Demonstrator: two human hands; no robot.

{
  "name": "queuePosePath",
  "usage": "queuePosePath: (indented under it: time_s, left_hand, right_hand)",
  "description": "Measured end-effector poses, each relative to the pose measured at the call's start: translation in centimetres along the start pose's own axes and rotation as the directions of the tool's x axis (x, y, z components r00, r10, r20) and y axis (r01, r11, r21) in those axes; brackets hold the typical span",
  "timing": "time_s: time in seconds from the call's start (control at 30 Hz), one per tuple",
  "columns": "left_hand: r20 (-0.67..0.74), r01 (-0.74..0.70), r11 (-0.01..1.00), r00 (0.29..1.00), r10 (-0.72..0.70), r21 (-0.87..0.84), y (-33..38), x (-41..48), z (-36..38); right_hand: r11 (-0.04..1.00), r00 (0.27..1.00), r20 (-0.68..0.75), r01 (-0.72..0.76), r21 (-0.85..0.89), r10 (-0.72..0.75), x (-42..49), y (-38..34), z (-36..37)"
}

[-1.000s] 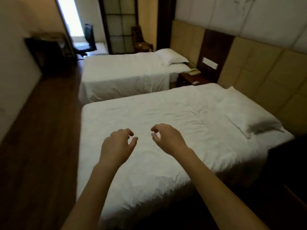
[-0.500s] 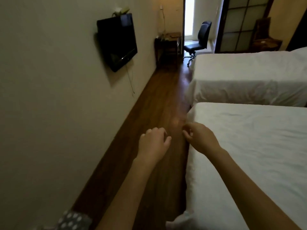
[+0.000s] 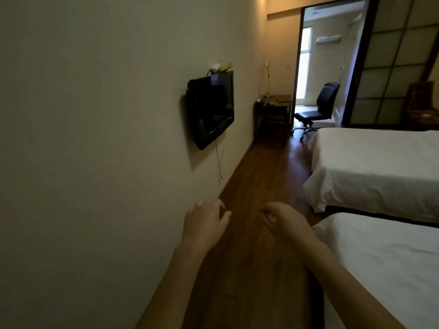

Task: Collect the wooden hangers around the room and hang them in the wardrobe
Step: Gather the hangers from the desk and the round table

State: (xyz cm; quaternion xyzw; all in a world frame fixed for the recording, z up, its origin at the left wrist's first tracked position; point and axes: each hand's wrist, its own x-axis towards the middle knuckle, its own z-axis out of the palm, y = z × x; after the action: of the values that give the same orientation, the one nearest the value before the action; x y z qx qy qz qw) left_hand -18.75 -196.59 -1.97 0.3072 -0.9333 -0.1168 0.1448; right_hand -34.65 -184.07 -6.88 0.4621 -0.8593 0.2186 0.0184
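Observation:
My left hand (image 3: pixel 205 220) and my right hand (image 3: pixel 283 219) are stretched out in front of me over the wooden floor (image 3: pixel 259 181), both with loosely curled fingers and holding nothing. No wooden hanger shows plainly anywhere in view. A pale, yellowish object (image 3: pixel 219 67) lies on top of the wall-mounted television (image 3: pixel 210 109); what it is I cannot tell. No wardrobe is in sight.
The plain wall (image 3: pixel 95 138) runs along my left. Two white beds stand on the right, the near bed (image 3: pixel 384 262) and the far bed (image 3: pixel 373 167). A dark desk (image 3: pixel 272 115), a black office chair (image 3: pixel 318 108) and a doorway lie ahead.
The view has swung left from the beds to the corridor along the wall, then lifted towards the far doorway. Both hands stay held out in front with nothing in them.

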Motion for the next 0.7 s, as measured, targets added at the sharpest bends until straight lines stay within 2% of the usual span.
queuePosePath:
  time_s: [0.13, 0.3, 0.47, 0.57, 0.7]
  left_hand:
    - [-0.057, -0.028, 1.0, 0.998, 0.027, -0.01, -0.2, 10.3, 0.7]
    - [-0.052, -0.129, 0.99, 0.991, 0.127, -0.05, 2.1, 21.6, 4.3]
    - [0.004, -0.265, 0.959, 0.964, 0.267, -0.097, 7.5, 30.9, 10.4]
    - [0.058, -0.389, 0.902, 0.912, 0.405, -0.186, 12.1, 36.2, 13.7]
    - [0.122, -0.543, 0.793, 0.799, 0.589, -0.276, 16.6, 43.3, 18.0]
  right_hand:
    - [1.0, 0.998, -0.068, -0.011, 0.003, 0.011, 9.0, 2.6, -0.7]
    - [0.999, 0.994, -0.1, -0.045, 0.019, 0.047, 17.5, 7.2, -0.7]
    - [0.976, 0.963, -0.173, -0.217, -0.035, 0.208, 21.3, 14.0, -1.3]
    - [0.925, 0.904, -0.231, -0.378, -0.036, 0.36, 22.9, 18.7, -1.4]
    - [0.837, 0.8, -0.31, -0.547, -0.024, 0.514, 25.2, 23.5, -1.7]
